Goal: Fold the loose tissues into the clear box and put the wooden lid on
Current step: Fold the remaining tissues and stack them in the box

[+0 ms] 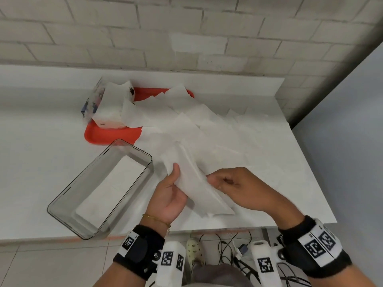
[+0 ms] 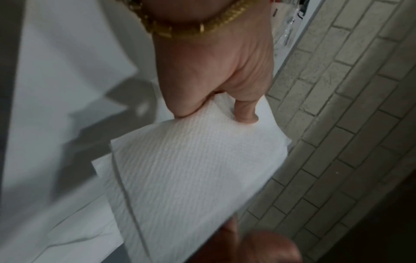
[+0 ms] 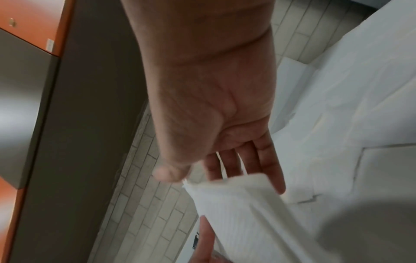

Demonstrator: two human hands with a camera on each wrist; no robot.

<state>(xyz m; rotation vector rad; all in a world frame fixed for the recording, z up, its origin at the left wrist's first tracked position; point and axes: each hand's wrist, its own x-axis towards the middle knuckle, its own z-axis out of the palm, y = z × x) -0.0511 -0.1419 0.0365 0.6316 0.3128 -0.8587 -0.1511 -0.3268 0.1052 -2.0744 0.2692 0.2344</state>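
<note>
Above the white table's front, both hands hold one folded white tissue (image 1: 200, 183). My left hand (image 1: 175, 183) grips its left side, thumb on top and fingers underneath; the left wrist view shows the thumb pressed into the tissue (image 2: 191, 169). My right hand (image 1: 215, 181) pinches the tissue's right edge, and the right wrist view shows the thumb against the fingers on the tissue (image 3: 236, 204). The clear box (image 1: 62, 200) stands to the left with flat white tissues in its bottom. Several loose tissues (image 1: 196, 123) lie spread behind the hands. No wooden lid is in view.
A red tray (image 1: 109, 134) at the back left carries an opened tissue pack (image 1: 109, 108). A brick wall runs behind the table. The table's front edge (image 1: 228, 226) is close under my wrists, with cables on the floor below.
</note>
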